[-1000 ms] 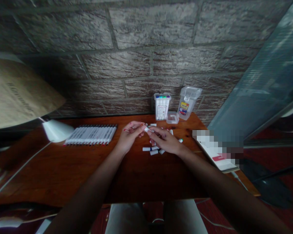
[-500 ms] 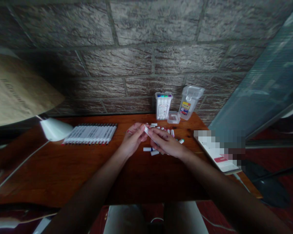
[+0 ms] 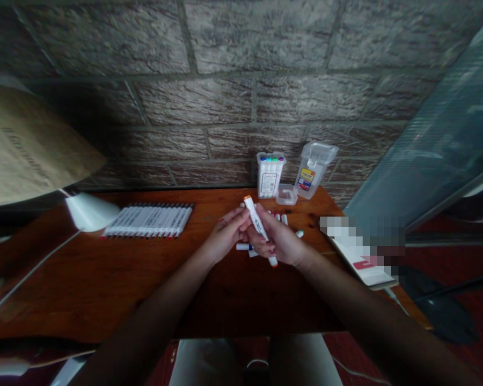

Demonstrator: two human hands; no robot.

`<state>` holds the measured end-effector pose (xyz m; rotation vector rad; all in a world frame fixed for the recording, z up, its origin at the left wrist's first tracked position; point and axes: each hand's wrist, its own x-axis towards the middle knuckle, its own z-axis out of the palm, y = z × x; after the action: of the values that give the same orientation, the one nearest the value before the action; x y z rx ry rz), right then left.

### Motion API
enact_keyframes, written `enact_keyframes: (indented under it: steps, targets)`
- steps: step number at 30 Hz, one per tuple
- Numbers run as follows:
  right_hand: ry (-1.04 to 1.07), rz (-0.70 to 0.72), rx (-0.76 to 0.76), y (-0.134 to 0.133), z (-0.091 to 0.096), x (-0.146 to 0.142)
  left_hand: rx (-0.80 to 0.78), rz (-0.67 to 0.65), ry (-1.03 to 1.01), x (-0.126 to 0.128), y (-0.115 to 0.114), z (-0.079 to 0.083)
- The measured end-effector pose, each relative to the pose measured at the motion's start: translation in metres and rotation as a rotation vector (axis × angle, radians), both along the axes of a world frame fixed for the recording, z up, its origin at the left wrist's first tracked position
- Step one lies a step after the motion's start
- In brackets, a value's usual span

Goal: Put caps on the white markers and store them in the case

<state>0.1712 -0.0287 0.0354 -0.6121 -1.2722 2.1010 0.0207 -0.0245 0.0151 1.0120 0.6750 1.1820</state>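
A white marker (image 3: 256, 219) with orange ends is held up at a slant over the desk. My right hand (image 3: 282, 236) is closed around its lower part, and the orange tip pokes out below the fingers. Closed at the marker's upper left side, my left hand (image 3: 229, 233) pinches it near the top. Below and behind my hands lie several loose white markers, among them a blue-banded marker (image 3: 242, 246) and a green-ended marker (image 3: 300, 234). My hands hide part of this pile.
A row of markers (image 3: 148, 221) lies side by side at left, near a lamp (image 3: 90, 213). Behind my hands stand a clear case of markers (image 3: 269, 177), a small clear lid (image 3: 286, 194) and another clear case (image 3: 312, 169). A white pad (image 3: 370, 268) lies at right.
The marker in my hands has turned and risen into view; its orange ends and printed side now show. My right hand has shifted its grip lower along the barrel.
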Motion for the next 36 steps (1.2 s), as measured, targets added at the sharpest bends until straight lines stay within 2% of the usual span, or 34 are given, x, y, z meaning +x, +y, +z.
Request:
enact_keyframes:
  steps: [5,12,22,28,31,33,36]
  targets:
    - [0.082,0.002,-0.091,0.000,0.001,-0.001,0.034,0.023,0.011,-0.002,0.002,-0.001]
    - [0.039,-0.026,-0.081,-0.001,0.005,0.000,0.050,0.084,-0.055,-0.007,0.003,0.006]
    - [0.012,-0.003,-0.081,0.005,0.003,0.003,0.110,0.059,0.048,-0.007,0.003,0.004]
    - [0.025,0.156,-0.179,0.007,0.002,0.005,0.123,-0.012,0.202,-0.002,-0.004,0.008]
    - [0.035,0.156,-0.219,0.006,0.002,0.005,0.144,-0.016,0.238,0.001,-0.007,0.010]
    - [0.069,0.157,-0.228,0.006,0.003,0.007,0.182,0.011,0.254,0.000,-0.006,0.009]
    - [0.154,0.192,-0.236,0.008,0.006,0.011,0.230,0.120,0.265,-0.005,-0.001,0.004]
